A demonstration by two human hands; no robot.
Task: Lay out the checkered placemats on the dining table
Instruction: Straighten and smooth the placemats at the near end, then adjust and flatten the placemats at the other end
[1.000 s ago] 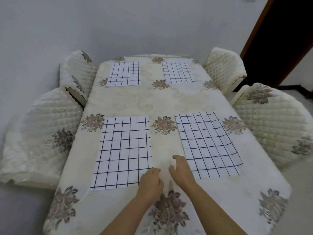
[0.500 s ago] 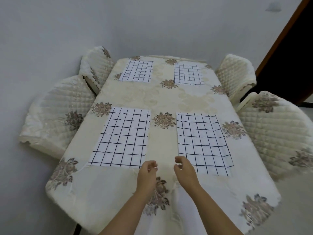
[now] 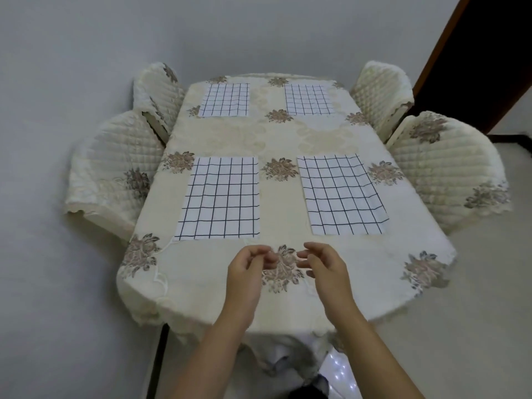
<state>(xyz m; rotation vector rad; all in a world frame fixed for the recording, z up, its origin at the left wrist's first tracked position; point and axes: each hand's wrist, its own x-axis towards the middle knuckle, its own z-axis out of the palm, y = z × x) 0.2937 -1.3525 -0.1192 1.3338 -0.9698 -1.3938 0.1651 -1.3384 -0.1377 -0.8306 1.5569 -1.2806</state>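
Several white placemats with a black grid lie flat on the dining table [image 3: 282, 139], which wears a cream floral cloth. The near left placemat [image 3: 221, 198] and the near right placemat [image 3: 344, 194] flank a flower motif. The far left placemat [image 3: 225, 99] and the far right placemat [image 3: 309, 99] lie by the far edge. My left hand [image 3: 249, 269] and my right hand [image 3: 325, 266] hover above the near end of the table, short of the near mats. Both hold nothing, with fingers loosely curled and apart.
Two quilted cream chairs stand at the left, the near one [image 3: 112, 174] and the far one [image 3: 157, 90]. Two more stand at the right, the near one [image 3: 449, 171] and the far one [image 3: 381, 93]. A dark doorway [image 3: 489, 59] opens at the far right. A grey wall runs behind.
Both hands have lifted off the cloth between the near mats and drawn back toward the table's near end. The view has pulled back, showing the near edge and floor.
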